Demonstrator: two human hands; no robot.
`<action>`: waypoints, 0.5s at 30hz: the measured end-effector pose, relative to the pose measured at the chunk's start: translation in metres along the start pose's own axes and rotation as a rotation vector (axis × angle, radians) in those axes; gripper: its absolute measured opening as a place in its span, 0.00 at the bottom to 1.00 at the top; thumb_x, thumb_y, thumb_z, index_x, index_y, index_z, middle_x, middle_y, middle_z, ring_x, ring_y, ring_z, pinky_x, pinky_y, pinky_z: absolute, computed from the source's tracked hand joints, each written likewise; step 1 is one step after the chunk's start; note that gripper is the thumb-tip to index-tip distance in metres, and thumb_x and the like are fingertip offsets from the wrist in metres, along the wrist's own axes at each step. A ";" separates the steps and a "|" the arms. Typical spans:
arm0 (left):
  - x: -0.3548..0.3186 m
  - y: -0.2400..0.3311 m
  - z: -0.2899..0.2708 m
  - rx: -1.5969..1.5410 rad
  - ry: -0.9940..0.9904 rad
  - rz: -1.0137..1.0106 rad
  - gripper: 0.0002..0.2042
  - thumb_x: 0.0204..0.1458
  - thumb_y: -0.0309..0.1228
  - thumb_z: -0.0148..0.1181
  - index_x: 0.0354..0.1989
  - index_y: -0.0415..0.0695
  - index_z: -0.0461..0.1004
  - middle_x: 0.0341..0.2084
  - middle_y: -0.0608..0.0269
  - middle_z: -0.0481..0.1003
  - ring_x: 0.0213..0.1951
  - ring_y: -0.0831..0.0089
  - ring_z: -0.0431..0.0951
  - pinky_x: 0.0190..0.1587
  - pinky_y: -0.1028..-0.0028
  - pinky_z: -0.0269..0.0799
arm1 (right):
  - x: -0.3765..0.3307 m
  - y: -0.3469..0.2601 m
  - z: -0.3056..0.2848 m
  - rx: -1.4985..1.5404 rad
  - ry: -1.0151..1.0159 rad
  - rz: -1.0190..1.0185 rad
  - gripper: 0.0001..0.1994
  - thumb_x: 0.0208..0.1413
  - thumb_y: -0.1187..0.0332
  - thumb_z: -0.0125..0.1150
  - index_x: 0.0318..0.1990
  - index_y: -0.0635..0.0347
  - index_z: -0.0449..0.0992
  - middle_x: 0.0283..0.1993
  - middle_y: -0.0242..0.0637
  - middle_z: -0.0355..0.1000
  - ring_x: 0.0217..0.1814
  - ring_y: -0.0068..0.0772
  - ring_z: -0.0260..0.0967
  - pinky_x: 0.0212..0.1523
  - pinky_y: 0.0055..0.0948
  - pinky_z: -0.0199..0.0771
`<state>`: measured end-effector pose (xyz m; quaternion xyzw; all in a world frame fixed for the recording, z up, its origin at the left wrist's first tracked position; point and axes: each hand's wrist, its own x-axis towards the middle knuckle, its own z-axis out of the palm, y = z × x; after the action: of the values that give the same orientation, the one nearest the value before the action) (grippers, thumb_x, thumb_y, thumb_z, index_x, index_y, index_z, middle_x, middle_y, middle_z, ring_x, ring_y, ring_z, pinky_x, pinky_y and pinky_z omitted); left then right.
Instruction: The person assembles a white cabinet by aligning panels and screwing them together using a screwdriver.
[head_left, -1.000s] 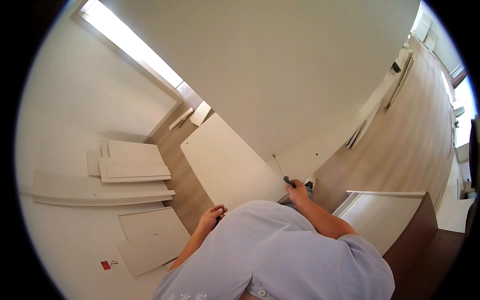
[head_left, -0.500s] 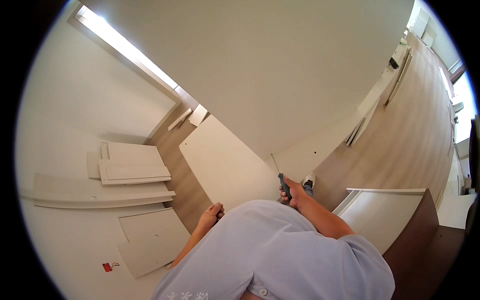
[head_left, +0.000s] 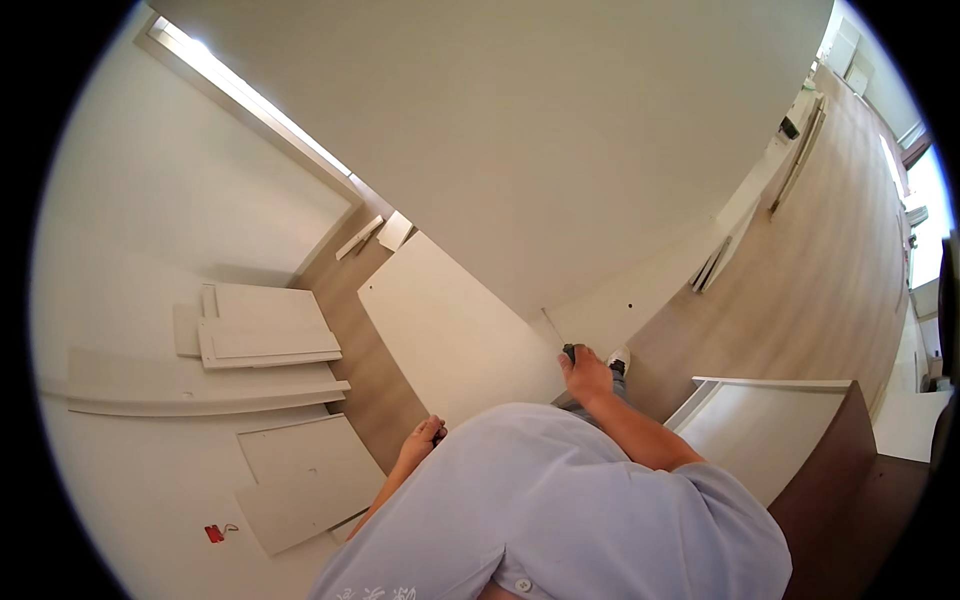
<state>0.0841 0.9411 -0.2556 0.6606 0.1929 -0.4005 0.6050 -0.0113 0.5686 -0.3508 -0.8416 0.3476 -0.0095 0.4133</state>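
Observation:
My right hand [head_left: 588,378] is closed round the dark green handle of a screwdriver [head_left: 569,353]. Its thin shaft points away from me, and the tip is at the lower corner of a large pale upright panel [head_left: 540,150], beside a white board with a dark hole [head_left: 620,310]. Whether the tip sits in a screw is too small to see. My left hand [head_left: 424,436] is closed near my belly, above the edge of a wide white board [head_left: 450,325] lying low. Something small and dark shows at its fingers, but I cannot make it out.
Several white boards [head_left: 270,320] lean against the left wall, where a red tag [head_left: 214,534] hangs. At the right stands a white and dark brown cabinet piece [head_left: 780,430]. Narrow boards [head_left: 712,265] lie along the wood floor [head_left: 830,230]. My shoe [head_left: 620,358] is just past my right hand.
My right hand has shifted its grip over the top of the screwdriver handle, covering more of it. The left hand has moved slightly downward, still closed.

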 end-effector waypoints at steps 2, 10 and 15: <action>0.004 -0.004 -0.004 0.103 0.027 0.030 0.20 0.65 0.51 0.57 0.43 0.43 0.74 0.28 0.71 0.73 0.30 0.82 0.68 0.34 0.79 0.66 | 0.005 -0.011 -0.021 -0.173 -0.059 -0.043 0.24 0.69 0.45 0.48 0.43 0.61 0.75 0.41 0.55 0.78 0.47 0.62 0.77 0.45 0.52 0.76; 0.006 0.009 0.015 0.121 0.000 0.020 0.18 0.65 0.47 0.60 0.44 0.43 0.75 0.30 0.70 0.74 0.30 0.82 0.69 0.34 0.79 0.67 | 0.016 0.024 -0.008 1.312 -0.922 0.560 0.24 0.69 0.41 0.47 0.43 0.54 0.69 0.29 0.35 0.71 0.25 0.31 0.69 0.22 0.32 0.67; -0.002 0.049 0.065 0.036 -0.064 0.039 0.10 0.64 0.38 0.62 0.42 0.44 0.74 0.28 0.70 0.73 0.26 0.81 0.69 0.28 0.79 0.65 | 0.001 0.016 -0.051 0.580 -0.674 0.373 0.24 0.68 0.42 0.51 0.42 0.56 0.72 0.27 0.35 0.70 0.23 0.27 0.69 0.21 0.31 0.69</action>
<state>0.1000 0.8697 -0.2194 0.6618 0.1535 -0.4128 0.6067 -0.0349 0.5264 -0.3290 -0.5710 0.3224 0.2417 0.7153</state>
